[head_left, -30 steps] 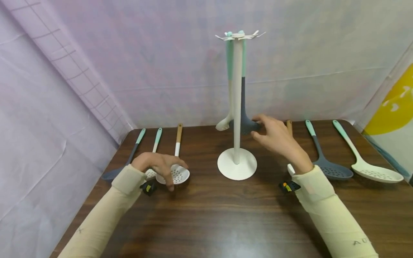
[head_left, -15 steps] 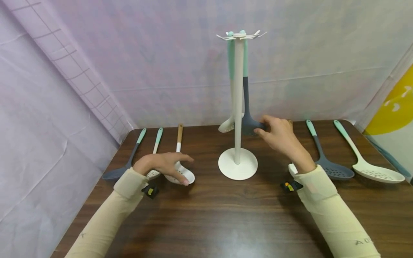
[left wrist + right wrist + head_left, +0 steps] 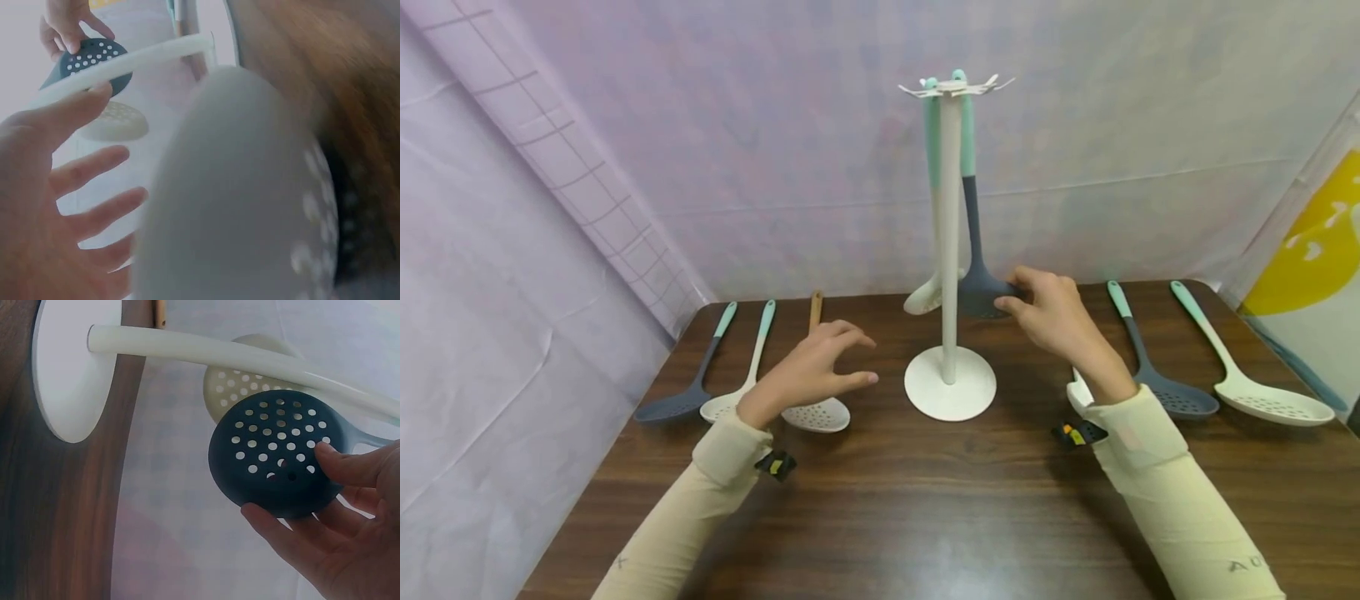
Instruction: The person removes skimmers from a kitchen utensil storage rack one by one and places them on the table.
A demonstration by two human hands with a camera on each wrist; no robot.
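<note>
A dark grey skimmer (image 3: 977, 290) with a mint handle hangs from the white utensil stand (image 3: 951, 242). My right hand (image 3: 1060, 321) pinches its perforated head, thumb on one face and fingers behind, as the right wrist view shows on the skimmer head (image 3: 275, 450). Behind the pole hangs a cream skimmer (image 3: 922, 298), also mint-handled. My left hand (image 3: 812, 371) is raised with fingers spread, left of the pole and holding nothing. Below it lies a white skimmer (image 3: 822, 417) with a wooden handle, partly hidden by that hand.
Left on the brown table (image 3: 880, 500) lie a grey skimmer (image 3: 673, 405) and a cream skimmer (image 3: 721, 406). Right lie a grey skimmer (image 3: 1183, 398), a cream skimmer (image 3: 1277, 403) and a white utensil (image 3: 1078, 393) mostly hidden by my right arm. Fabric walls stand behind and left.
My left hand has moved right and away from me, from over the white skimmer toward the pole. My right hand has closed on the grey skimmer's head, which has swung slightly to the right.
</note>
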